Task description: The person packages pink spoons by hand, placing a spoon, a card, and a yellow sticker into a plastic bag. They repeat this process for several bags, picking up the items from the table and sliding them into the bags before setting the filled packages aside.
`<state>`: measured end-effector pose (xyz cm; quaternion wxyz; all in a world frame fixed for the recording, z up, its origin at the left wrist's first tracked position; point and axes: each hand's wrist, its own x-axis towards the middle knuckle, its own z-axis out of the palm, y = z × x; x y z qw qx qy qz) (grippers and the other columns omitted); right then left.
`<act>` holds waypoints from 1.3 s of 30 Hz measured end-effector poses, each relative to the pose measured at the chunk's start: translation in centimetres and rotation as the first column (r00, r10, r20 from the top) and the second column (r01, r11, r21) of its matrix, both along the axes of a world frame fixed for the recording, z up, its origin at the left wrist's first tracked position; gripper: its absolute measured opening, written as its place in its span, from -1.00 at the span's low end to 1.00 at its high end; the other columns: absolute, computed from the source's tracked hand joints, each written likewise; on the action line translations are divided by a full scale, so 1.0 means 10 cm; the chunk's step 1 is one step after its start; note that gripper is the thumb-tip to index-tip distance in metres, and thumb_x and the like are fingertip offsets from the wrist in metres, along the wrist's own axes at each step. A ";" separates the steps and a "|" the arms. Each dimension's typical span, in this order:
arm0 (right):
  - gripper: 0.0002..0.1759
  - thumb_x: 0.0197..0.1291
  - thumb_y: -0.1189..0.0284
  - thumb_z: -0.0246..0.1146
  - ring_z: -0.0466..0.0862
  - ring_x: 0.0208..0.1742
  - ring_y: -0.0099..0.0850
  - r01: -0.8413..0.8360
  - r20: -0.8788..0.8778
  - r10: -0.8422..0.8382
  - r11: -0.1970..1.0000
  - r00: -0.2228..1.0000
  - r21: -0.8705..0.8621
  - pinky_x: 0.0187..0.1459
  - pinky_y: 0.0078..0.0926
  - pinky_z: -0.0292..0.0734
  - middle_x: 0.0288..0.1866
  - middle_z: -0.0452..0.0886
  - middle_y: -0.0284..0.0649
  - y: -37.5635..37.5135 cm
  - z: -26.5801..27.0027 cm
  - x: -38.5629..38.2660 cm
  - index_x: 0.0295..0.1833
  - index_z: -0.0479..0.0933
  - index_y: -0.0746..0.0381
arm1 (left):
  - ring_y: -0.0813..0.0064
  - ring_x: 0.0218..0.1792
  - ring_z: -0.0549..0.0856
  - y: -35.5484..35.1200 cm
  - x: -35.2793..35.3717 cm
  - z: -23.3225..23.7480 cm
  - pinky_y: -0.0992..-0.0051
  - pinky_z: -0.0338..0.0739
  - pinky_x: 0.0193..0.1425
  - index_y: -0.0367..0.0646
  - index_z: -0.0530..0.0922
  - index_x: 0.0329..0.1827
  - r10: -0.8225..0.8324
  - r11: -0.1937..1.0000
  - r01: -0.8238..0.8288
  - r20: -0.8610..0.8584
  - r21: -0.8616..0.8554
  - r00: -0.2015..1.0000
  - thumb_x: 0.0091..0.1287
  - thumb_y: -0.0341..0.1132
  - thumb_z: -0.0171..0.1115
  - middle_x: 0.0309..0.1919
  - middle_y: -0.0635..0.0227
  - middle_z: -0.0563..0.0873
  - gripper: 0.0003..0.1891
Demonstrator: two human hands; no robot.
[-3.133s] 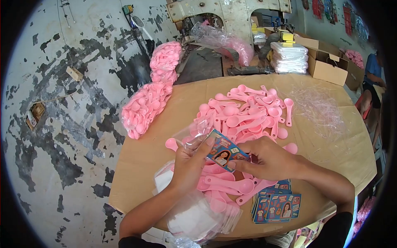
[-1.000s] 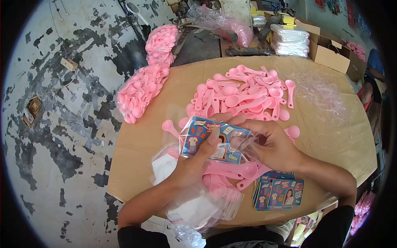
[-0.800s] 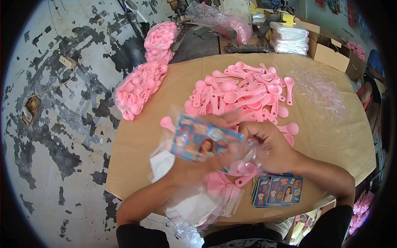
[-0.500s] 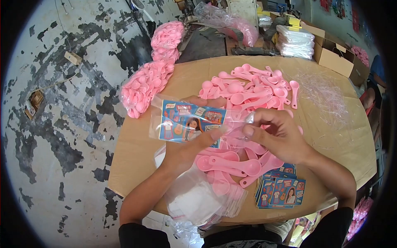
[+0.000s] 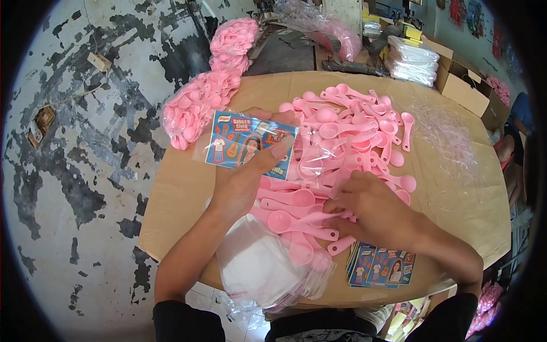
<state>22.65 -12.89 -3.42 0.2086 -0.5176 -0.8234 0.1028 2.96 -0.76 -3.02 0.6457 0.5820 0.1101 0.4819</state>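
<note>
My left hand [image 5: 242,185] is closed on a clear plastic bag holding a blue printed card [image 5: 233,139], its thumb pressed across the card's right part. The bag's transparent end stretches right above the spoons. My right hand [image 5: 382,211] is down at the near side of a heap of pink plastic measuring spoons [image 5: 336,131]. Its thumb and index finger close around the handle of a pink measuring spoon [image 5: 316,217]; the other fingers are partly hidden. Several more spoons lie beneath and beside that hand.
A stack of clear bags [image 5: 259,268] lies at the table's near edge, with blue cards [image 5: 384,268] to its right. Bagged pink spoons [image 5: 199,105] stand at the left rim. Plastic strands [image 5: 450,139] lie right. Behind are wrapped packs [image 5: 411,60] and a cardboard box [image 5: 464,88]. Another person's arm [image 5: 506,148] shows far right.
My right hand has left the bag's end and come down into the spoons, closing on one. My left hand has moved slightly up and left with the bagged card.
</note>
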 end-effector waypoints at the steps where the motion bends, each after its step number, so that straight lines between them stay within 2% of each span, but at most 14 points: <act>1: -0.81 0.15 0.41 0.32 0.55 -0.13 -0.28 0.031 -0.073 -0.028 0.999 0.997 0.037 -0.09 -0.32 0.48 -0.28 0.55 -0.20 0.00 0.03 0.05 -0.15 0.62 0.27 | 0.39 0.17 0.58 0.01 0.00 0.01 0.39 0.47 0.26 -0.18 0.30 0.23 -0.004 0.999 0.005 0.037 -0.044 0.999 0.25 -0.51 0.28 0.20 0.11 0.54 -0.50; 2: -0.83 0.16 0.43 0.32 0.58 -0.16 -0.32 0.062 -0.144 -0.051 0.995 0.988 0.075 -0.13 -0.35 0.50 -0.29 0.55 -0.21 0.02 0.06 0.10 -0.16 0.61 0.27 | 0.40 0.18 0.58 0.03 0.00 0.01 0.39 0.47 0.26 -0.18 0.30 0.23 -0.005 0.996 0.011 0.076 -0.086 0.997 0.26 -0.50 0.28 0.21 0.11 0.53 -0.50; 3: -0.85 0.18 0.46 0.29 0.59 -0.21 -0.37 0.131 -0.267 -0.134 0.991 0.954 -0.028 -0.18 -0.39 0.50 -0.29 0.56 -0.23 0.06 0.12 0.15 -0.16 0.59 0.28 | 0.40 0.19 0.57 0.05 -0.01 0.01 0.39 0.48 0.26 -0.17 0.29 0.24 -0.003 0.992 0.018 0.117 -0.126 0.993 0.27 -0.48 0.28 0.22 0.11 0.52 -0.50; 5: -0.90 0.22 0.53 0.25 0.63 -0.30 -0.47 0.219 -0.468 -0.317 0.942 0.825 -0.253 -0.28 -0.48 0.50 -0.30 0.56 -0.27 0.14 0.23 0.28 -0.17 0.56 0.31 | 0.27 0.23 0.54 0.11 -0.02 -0.03 0.17 0.44 0.32 -0.13 0.33 0.25 0.034 0.989 -0.017 0.116 -0.146 0.993 0.32 -0.45 0.21 0.25 0.12 0.49 -0.56; 8: -0.94 0.27 0.57 0.18 0.67 -0.35 -0.52 0.099 -0.780 -0.182 0.983 0.599 -0.154 -0.35 -0.59 0.50 -0.29 0.58 -0.29 0.18 0.25 0.44 -0.18 0.50 0.33 | 0.21 0.26 0.53 0.16 -0.02 -0.03 0.07 0.43 0.35 -0.11 0.34 0.25 0.042 0.985 -0.020 0.131 -0.169 0.990 0.35 -0.43 0.16 0.27 0.14 0.48 -0.59; 12: -0.95 0.30 0.58 0.14 0.72 -0.21 -0.44 0.027 -0.818 -0.158 0.985 0.553 -0.172 -0.22 -0.62 0.56 -0.24 0.58 -0.27 0.11 0.36 0.40 -0.17 0.48 0.34 | 0.18 0.27 0.52 0.13 -0.02 -0.04 0.08 0.42 0.36 -0.07 0.33 0.26 0.000 0.986 0.023 0.136 -0.166 0.991 0.37 -0.42 0.15 0.27 0.15 0.48 -0.59; 18: -0.77 0.36 0.49 0.18 0.69 -0.20 -0.49 -0.032 -0.831 -0.108 0.988 0.545 -0.149 -0.20 -0.60 0.57 -0.11 0.63 -0.21 0.06 0.27 0.19 0.03 0.55 0.39 | 0.11 0.33 0.45 0.01 0.03 -0.13 0.15 0.38 0.38 0.02 0.27 0.32 -0.151 0.979 0.162 0.097 -0.122 0.984 0.38 -0.38 0.18 0.34 0.15 0.40 -0.53; 21: -0.76 0.35 0.48 0.19 0.68 -0.23 -0.52 -0.019 -0.833 -0.127 0.986 0.538 -0.163 -0.19 -0.60 0.57 -0.10 0.64 -0.20 0.04 0.30 0.16 0.04 0.56 0.39 | 0.25 0.29 0.50 -0.02 0.03 -0.09 0.28 0.42 0.35 -0.02 0.26 0.31 -0.175 0.955 0.209 0.172 -0.209 0.969 0.30 -0.52 0.25 0.32 0.10 0.43 -0.45; 24: -0.76 0.36 0.47 0.18 0.67 -0.24 -0.55 -0.021 -0.834 -0.162 0.979 0.528 -0.203 -0.19 -0.62 0.56 -0.11 0.65 -0.22 0.03 0.34 0.17 0.06 0.57 0.37 | 0.25 0.31 0.49 -0.04 0.04 -0.09 0.26 0.42 0.35 -0.03 0.22 0.33 -0.191 0.958 0.223 0.181 -0.180 0.965 0.30 -0.55 0.25 0.31 0.08 0.44 -0.42; 27: -0.76 0.38 0.48 0.13 0.65 -0.27 -0.58 -0.010 -0.792 -0.154 0.980 0.591 -0.198 -0.24 -0.65 0.52 -0.14 0.65 -0.25 0.02 0.31 0.16 0.07 0.58 0.33 | 0.23 0.33 0.47 -0.08 0.04 -0.09 0.24 0.42 0.36 -0.04 0.20 0.33 -0.139 0.978 0.151 0.090 -0.146 0.986 0.29 -0.58 0.24 0.30 0.07 0.45 -0.40; 29: -0.76 0.40 0.49 0.08 0.61 -0.35 -0.62 0.017 -0.751 -0.113 0.991 0.650 -0.134 -0.32 -0.68 0.48 -0.18 0.64 -0.28 0.04 0.25 0.15 0.06 0.58 0.31 | 0.25 0.32 0.48 -0.08 0.05 -0.08 0.26 0.45 0.35 -0.06 0.21 0.32 -0.141 0.973 0.161 0.132 -0.163 0.981 0.29 -0.58 0.25 0.27 0.08 0.47 -0.41; 33: -0.77 0.42 0.49 0.02 0.34 -0.50 -0.71 0.043 -0.773 -0.238 0.964 0.589 -0.263 -0.47 -0.71 0.27 -0.27 0.54 -0.37 0.10 0.28 0.29 0.03 0.54 0.29 | 0.28 0.28 0.53 -0.05 0.06 -0.07 0.34 0.51 0.29 -0.11 0.22 0.28 -0.045 0.994 0.053 0.085 -0.092 0.995 0.28 -0.58 0.26 0.20 0.11 0.53 -0.44; 36: -0.80 0.38 0.47 0.12 0.37 -0.42 -0.72 0.034 -0.790 -0.364 0.916 0.493 -0.401 -0.47 -0.75 0.26 -0.20 0.52 -0.37 0.08 0.37 0.25 0.03 0.54 0.28 | 0.35 0.21 0.58 -0.06 0.08 -0.08 0.42 0.59 0.18 -0.14 0.24 0.25 0.040 0.999 -0.041 0.022 0.012 0.999 0.27 -0.59 0.28 0.15 0.11 0.56 -0.46; 39: -0.78 0.33 0.46 0.21 0.42 -0.32 -0.69 0.140 -0.734 -0.228 0.974 0.640 -0.180 -0.38 -0.69 0.35 -0.13 0.53 -0.38 0.06 0.21 0.12 0.04 0.53 0.27 | 0.42 0.13 0.61 -0.04 0.04 -0.13 0.51 0.64 0.07 -0.18 0.26 0.20 0.063 0.990 -0.050 -0.102 0.131 0.993 0.24 -0.61 0.30 0.14 0.08 0.57 -0.48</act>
